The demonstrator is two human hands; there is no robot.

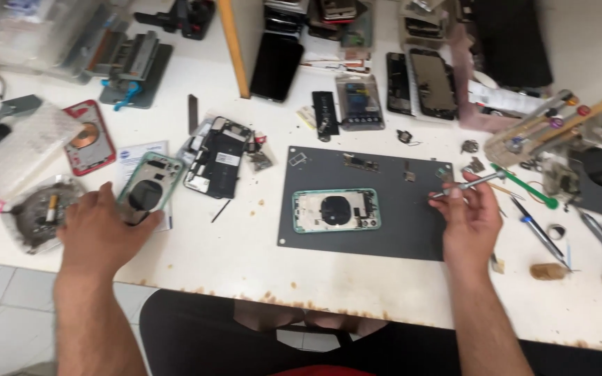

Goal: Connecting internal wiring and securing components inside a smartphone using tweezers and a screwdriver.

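Head view: white surface (245,257), cluttered with phone parts. Left hand (99,233) is near the front-left edge, palm down, fingers closed around the lower end of a pale green phone back housing (149,186) that lies flat on a paper sheet (134,157). Right hand (469,221) is toward the front-right, raised slightly, fingertips pinching a slim metal screwdriver (469,184) that points left over the right edge of the dark grey work mat (398,223).

A second green phone housing (336,210), opened up with round coil exposed, lies flat in the middle of the mat, between the two hands: well apart from the left, nearer the right but not touching it. The screwdriver tip is just beyond that housing's right end, clear of it.

Just beyond the left-hand housing: a black opened phone chassis (217,157). A red phone housing (88,145) lies further toward the left edge, with a round dish (40,212) of bits just beside the left hand. More screwdrivers (534,230) lie toward the right edge.
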